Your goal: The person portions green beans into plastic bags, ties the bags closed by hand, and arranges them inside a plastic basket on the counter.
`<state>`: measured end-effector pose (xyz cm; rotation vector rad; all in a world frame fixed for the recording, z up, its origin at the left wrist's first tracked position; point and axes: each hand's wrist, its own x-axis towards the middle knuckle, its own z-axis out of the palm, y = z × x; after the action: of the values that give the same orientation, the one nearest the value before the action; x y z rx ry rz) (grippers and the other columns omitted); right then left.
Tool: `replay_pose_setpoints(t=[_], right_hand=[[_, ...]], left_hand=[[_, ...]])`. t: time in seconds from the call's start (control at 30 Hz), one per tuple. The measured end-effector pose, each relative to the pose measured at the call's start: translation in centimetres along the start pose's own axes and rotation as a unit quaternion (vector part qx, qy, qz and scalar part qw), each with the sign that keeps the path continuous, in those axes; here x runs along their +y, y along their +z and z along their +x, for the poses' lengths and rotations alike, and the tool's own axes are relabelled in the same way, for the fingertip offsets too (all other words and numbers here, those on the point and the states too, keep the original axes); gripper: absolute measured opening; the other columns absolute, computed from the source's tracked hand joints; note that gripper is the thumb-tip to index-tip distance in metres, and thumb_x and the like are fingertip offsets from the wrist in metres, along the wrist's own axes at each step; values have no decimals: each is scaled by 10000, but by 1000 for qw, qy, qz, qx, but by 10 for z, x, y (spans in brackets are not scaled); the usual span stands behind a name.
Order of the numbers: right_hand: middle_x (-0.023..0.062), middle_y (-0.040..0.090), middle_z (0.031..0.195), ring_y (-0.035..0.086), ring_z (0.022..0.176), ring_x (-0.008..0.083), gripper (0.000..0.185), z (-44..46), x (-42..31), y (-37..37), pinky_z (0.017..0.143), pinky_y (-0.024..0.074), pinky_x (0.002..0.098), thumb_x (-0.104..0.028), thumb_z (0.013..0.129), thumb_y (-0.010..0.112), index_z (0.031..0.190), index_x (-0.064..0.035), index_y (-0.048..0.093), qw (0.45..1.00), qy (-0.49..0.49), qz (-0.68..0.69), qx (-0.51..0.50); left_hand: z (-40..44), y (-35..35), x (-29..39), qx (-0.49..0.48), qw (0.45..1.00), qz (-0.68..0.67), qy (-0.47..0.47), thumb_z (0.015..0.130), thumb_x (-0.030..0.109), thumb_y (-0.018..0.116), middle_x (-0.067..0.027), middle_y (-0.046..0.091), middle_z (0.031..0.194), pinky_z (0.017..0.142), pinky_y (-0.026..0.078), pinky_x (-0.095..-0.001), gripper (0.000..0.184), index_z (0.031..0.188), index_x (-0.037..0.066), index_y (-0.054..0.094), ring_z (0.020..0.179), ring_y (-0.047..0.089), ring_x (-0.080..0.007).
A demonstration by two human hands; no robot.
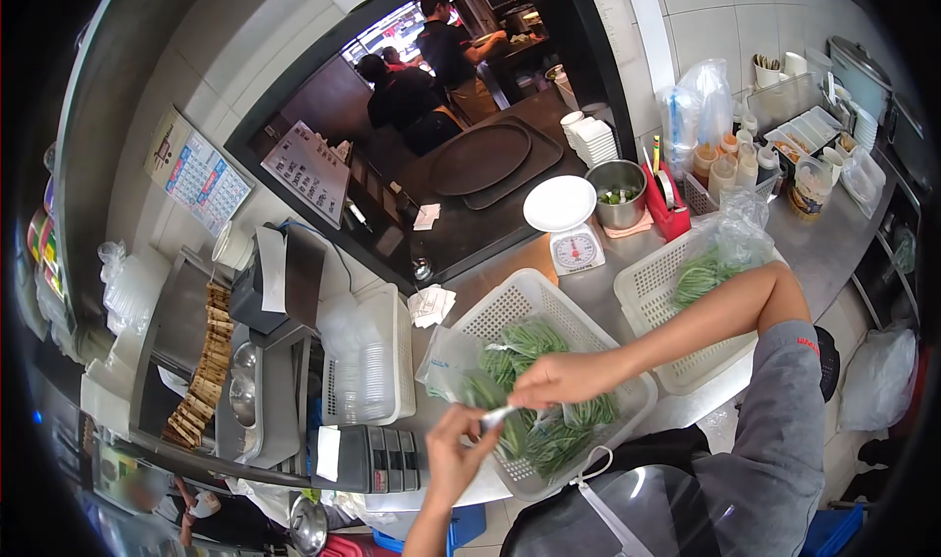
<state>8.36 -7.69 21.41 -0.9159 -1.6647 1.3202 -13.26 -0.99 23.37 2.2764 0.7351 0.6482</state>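
My left hand and my right hand meet over the near-left part of a white perforated basket. Both are closed at the gathered white neck of a clear plastic bag of green beans. The thumb and fingers of my left hand pinch it from the left; my right hand holds it from above, its fingertips partly hidden. Other bagged green beans lie in the basket beneath and beside my hands. A clear plastic bag with print hangs over the basket's left side.
Behind the basket stand a kitchen scale with a white plate and a steel pot. On the right, a second white basket holds bagged beans. A container of stacked plastic lids is at left. People work beyond the pass-through.
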Motion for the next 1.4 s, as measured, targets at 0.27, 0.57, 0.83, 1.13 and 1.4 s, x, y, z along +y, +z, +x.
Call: replay_pose_setpoints(t=[0.27,0.57,0.83,1.13,1.4], right_hand=[[0,458,656,400,563,70,328,-9,-45,3,591,384,214,-289,967,405,769,-49,510,934,-132,324,71],[95,499,980,502,640,142,480,56,-32,9,610,434,287,-232,806,644,1217,-35,492,918,-231,-194,259],[87,576,700,581,566,167,203,82,46,31,511,433,296,-203,863,547,925,-20,608,909,-216,-231,270],[-5,565,731,510,642,49,205,66,90,43,528,419,215,-186,917,496,878,-4,582,955,-47,182,229],[0,549,710,484,595,50,169,28,141,57,502,381,187,-157,929,480,933,-16,574,920,99,330,186]], left_hand=[[58,-72,-52,304,949,-26,73,770,58,677,-41,589,646,580,401,-220,142,684,8,577,584,497,-85],[72,-50,-18,110,990,-85,-16,740,19,676,-24,606,650,543,401,-204,48,728,-1,634,600,530,-72],[41,23,-82,46,972,-226,-33,746,-22,623,-26,625,665,475,436,-212,49,779,-4,654,561,562,-77],[-5,79,-95,37,936,-320,-142,772,37,686,-1,591,634,438,365,-188,85,819,8,622,511,494,-41],[-44,138,-141,15,903,-370,-217,866,123,605,-6,574,639,445,349,-191,97,860,27,607,494,463,-42]])
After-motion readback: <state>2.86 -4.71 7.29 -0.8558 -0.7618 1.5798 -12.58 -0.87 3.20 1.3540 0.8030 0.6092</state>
